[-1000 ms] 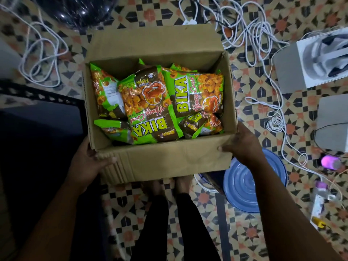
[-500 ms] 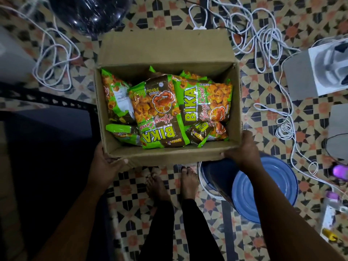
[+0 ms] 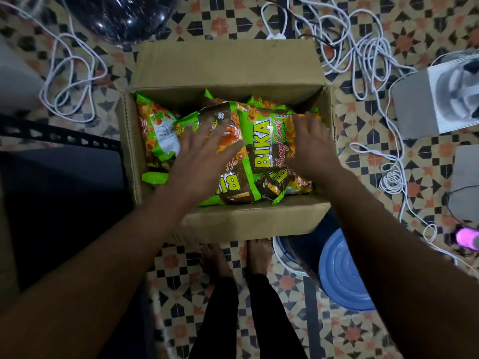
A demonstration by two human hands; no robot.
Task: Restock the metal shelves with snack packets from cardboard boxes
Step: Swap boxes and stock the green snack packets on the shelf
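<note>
An open cardboard box (image 3: 248, 221) sits on the patterned floor in front of my bare feet. Inside lie several green and brown BIKA snack packets (image 3: 267, 143). My left hand (image 3: 202, 159) is over the middle packet with fingers spread and straight, touching or just above it. My right hand (image 3: 311, 146) hovers flat over the right-hand packet, fingers straight. Neither hand grips anything. A dark metal shelf (image 3: 59, 136) edge shows at the left.
White cables (image 3: 363, 53) sprawl on the floor behind and right of the box. A blue lidded bucket (image 3: 342, 275) stands at the lower right. Grey and white boxes (image 3: 438, 97) sit at the right edge. A dark shiny bag (image 3: 121, 16) lies at the top left.
The box was carried by both hands at its near corners, then set down on the floor. Both hands let go and moved into the box over the packets.
</note>
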